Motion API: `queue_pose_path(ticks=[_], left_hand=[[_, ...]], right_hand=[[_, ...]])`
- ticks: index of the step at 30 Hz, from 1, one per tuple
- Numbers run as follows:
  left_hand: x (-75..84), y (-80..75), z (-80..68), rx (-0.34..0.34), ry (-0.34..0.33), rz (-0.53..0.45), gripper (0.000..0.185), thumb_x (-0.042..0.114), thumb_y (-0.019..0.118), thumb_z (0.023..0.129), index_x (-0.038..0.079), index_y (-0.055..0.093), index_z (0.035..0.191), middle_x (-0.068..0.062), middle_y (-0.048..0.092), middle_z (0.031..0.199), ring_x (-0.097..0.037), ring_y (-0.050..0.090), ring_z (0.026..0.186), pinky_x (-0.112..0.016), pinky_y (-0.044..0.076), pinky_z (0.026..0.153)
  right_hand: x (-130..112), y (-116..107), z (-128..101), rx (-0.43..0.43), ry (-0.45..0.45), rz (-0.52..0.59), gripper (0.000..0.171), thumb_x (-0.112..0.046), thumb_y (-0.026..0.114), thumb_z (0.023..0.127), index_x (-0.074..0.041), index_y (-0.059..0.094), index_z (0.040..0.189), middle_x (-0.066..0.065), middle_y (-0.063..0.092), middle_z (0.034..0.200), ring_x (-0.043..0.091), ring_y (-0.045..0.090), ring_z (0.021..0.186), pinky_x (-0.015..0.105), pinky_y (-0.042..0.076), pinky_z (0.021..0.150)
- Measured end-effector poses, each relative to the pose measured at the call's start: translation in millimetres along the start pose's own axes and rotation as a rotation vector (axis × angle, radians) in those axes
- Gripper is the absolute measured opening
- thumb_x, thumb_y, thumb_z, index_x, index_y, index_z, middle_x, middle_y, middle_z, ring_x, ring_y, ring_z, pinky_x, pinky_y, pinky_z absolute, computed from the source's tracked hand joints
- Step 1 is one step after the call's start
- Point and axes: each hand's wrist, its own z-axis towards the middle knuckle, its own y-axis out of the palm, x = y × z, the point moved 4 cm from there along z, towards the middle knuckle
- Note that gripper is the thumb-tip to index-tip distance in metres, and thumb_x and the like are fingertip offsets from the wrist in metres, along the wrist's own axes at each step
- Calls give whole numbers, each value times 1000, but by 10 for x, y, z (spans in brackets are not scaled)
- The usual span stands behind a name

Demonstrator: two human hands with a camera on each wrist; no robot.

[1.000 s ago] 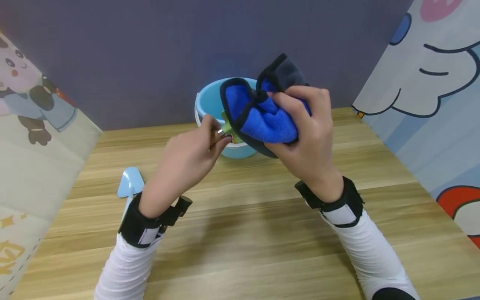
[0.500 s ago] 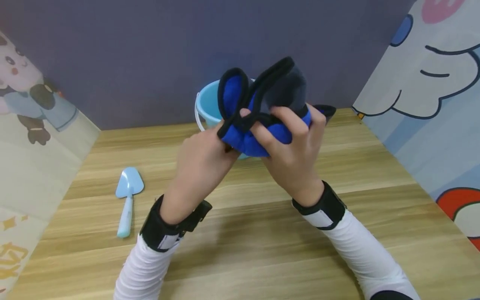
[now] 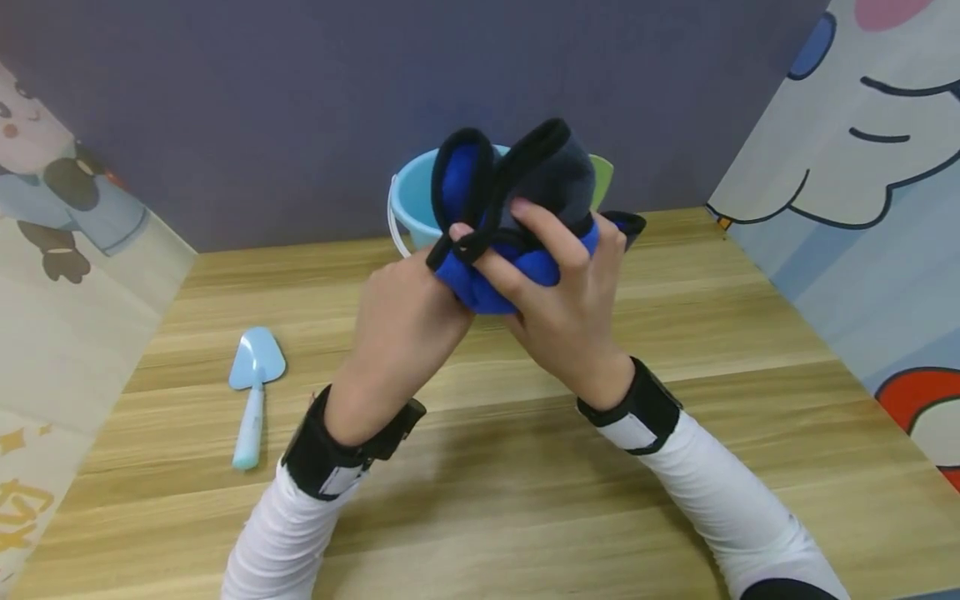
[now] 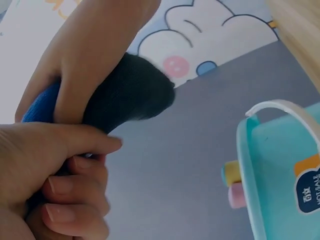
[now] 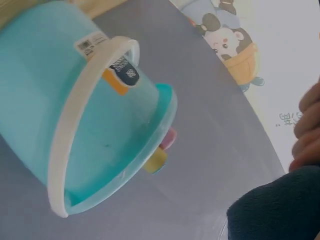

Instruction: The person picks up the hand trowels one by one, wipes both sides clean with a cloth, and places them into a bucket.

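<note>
Desk: a wood-grain desk (image 3: 525, 500) walled by a dark back panel and cartoon-printed side panels; everything else sits on it or is held above it.

Bucket: a light blue bucket (image 3: 415, 198) with a white handle stands at the middle of the desk's far edge, directly behind the hands; a green piece shows past its rim on the right, and the wrist views show yellow and pink pieces poking over the rim.

Cloth: a blue cloth (image 3: 517, 208) with black edging and a dark grey reverse is bunched up in the air between both hands, in front of and above the bucket, not touching the desk.

Right hand: the right hand (image 3: 558, 308) has its fingers curled over the front of the cloth, clamping the bundle from the right side.

Left hand: the left hand (image 3: 405, 312) presses in from the left, its fingers curled tight into the cloth's underside; whether anything is wrapped inside cannot be told.

Shovel: a small light blue shovel (image 3: 253, 396) lies near the desk's left edge, well apart from the hands.

Doing it well: judging by the grip, the wiping would go best with both hands squeezing evenly and the bundle kept above the bucket.
</note>
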Motion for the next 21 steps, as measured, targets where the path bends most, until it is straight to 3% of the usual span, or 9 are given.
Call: queue_pose_path(ticks=[7,21], left_hand=[[98,120,32,48,66,16,13,11,69,90,6,61,82,-8,61,70,-27,61,54,-41,49,49],[108,132,52,44,60,4,14,12,73,88,4,62,84,-10,62,69,-28,61,54,-41,49,49]], right_hand=[[132,-4,-75,129,44,18,31,-27,80,88,-31,70,116,11,51,128,39,50,111,57,35,82],[183,-38,-25,132,45,23,30,-25,80,87,-25,70,116,13,53,124,36,54,109,56,37,81]])
